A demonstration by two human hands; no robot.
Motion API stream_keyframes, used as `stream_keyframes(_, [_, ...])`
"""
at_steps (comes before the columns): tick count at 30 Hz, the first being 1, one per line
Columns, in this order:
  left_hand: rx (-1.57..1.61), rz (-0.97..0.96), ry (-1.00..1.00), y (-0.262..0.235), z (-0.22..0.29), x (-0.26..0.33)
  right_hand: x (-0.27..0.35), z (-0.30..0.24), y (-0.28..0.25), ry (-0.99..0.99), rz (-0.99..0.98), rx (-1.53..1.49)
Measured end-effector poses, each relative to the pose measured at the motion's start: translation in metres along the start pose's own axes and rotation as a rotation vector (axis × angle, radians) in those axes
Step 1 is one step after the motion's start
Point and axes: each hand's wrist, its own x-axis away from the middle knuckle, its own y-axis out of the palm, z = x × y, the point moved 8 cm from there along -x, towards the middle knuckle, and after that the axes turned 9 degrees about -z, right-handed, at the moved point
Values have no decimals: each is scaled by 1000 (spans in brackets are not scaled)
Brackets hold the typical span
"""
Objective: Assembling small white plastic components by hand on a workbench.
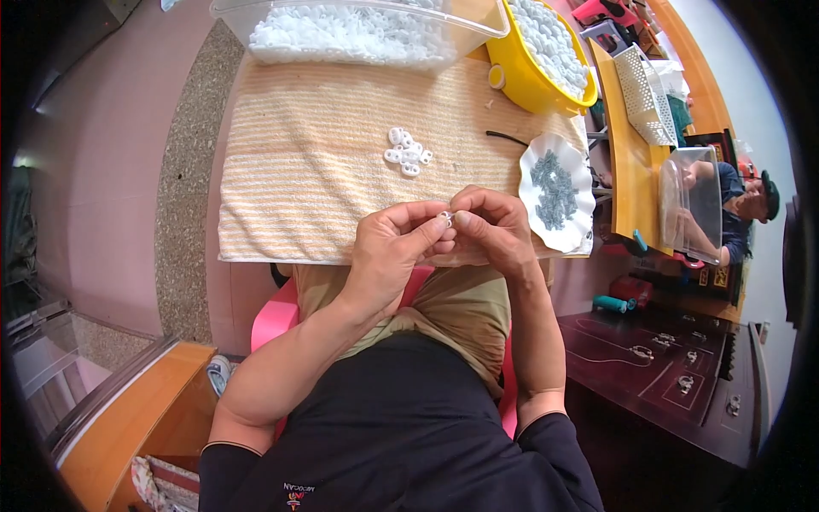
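Note:
Above the near edge of the table, the fingertips of my left hand [394,246] and my right hand [496,230] meet. Pinched between them is a small white plastic piece [447,219], mostly covered by the thumbs. Beyond the hands, a little cluster of white plastic pieces with holes [409,155] lies on the striped towel [299,171] that covers the table. To the right of my right hand sits a scalloped white plate [582,183], holding a heap of tiny grey parts [554,189].
A clear bin [478,26] of white pieces and a yellow tub [533,94] of similar pieces stand at the far edge. A black strip [505,136] lies near the plate. Rightward, another person [735,205] is by an orange table [640,183] with a white basket [646,98].

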Motion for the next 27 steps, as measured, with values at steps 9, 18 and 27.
stream_keyframes(9, [7,2,-4,-1,-1,0,1,1,-2,-13,2,40])
stream_keyframes(18, [17,2,-2,-1,-3,0,1,-2,0,-39,-26,66])
stream_keyframes(27, [-10,23,-4,-2,-1,0,1,-2,2,-29,-18,107])
